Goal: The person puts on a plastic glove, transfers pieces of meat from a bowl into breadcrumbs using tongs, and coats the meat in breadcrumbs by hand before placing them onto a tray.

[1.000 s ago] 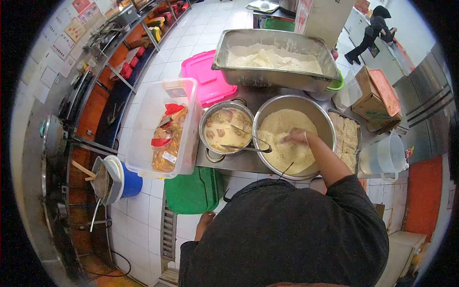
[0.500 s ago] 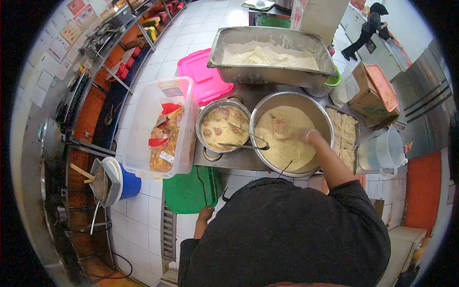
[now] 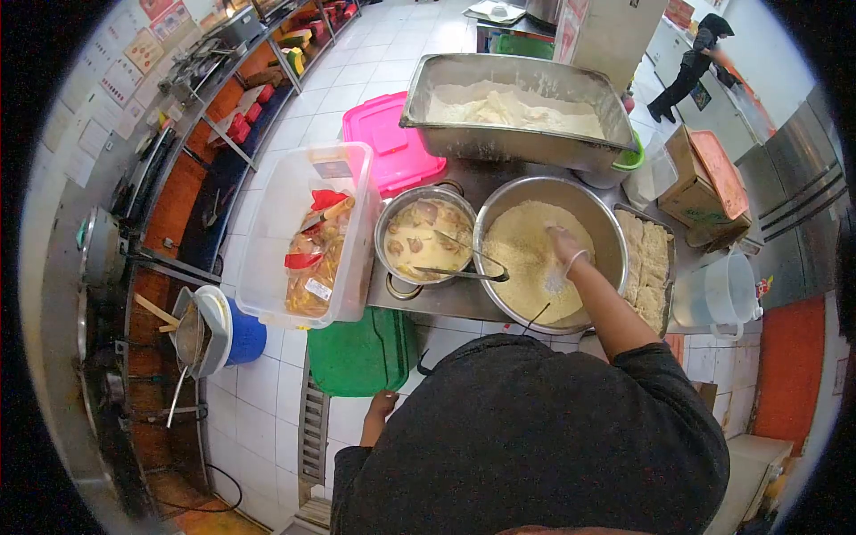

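Note:
My right hand [image 3: 565, 244], in a thin clear glove, reaches into a large steel bowl [image 3: 615, 236] of pale breadcrumbs [image 3: 526, 250]. Its fingers look stretched out over the crumbs, with the tips partly hidden. My left hand [image 3: 382, 407] hangs low at my side by the edge of a green lid [image 3: 361, 357], fingers curled, and nothing shows in it. Left of the bowl stands a two-handled pot [image 3: 390, 209] with meat pieces [image 3: 415, 244] in creamy batter. Metal tongs [image 3: 455, 272] lie across the pot, their end reaching the bowl's rim.
Crumbed pieces [image 3: 646, 267] fill a tray right of the bowl. A deep steel pan [image 3: 517, 143] of flour stands behind. To the left are a clear plastic tub [image 3: 259, 267] with bagged food and a pink lid [image 3: 379, 134]. A co-worker [image 3: 691, 67] stands at the far right.
My right hand has shifted left and deeper over the crumbs, and its motion blur is gone. The piece that showed in the crumbs is out of sight. My left hand has barely moved.

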